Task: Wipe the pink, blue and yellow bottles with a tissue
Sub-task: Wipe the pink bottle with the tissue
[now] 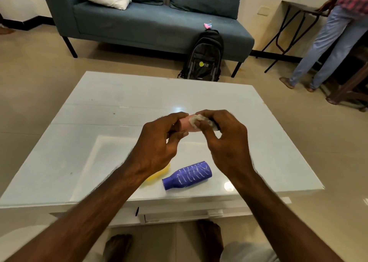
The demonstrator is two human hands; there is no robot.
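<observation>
My left hand (159, 142) grips the pink bottle (188, 125) and holds it sideways above the white table (99, 122). My right hand (223, 142) pinches a crumpled white tissue (196, 120) against the bottle's right part, so most of the bottle is hidden by my fingers. The blue bottle (188, 175), marked with white scribbles, lies on its side on the table near the front edge, its neck pointing left. Only a sliver of the yellow bottle (157, 175) shows, lying behind my left wrist just left of the blue one.
A black backpack (204, 59) leans against a blue sofa (151, 23) beyond the table. A person (328, 40) stands at the right by a folding side table (294, 9). My bare feet show under the table's front edge (179, 208).
</observation>
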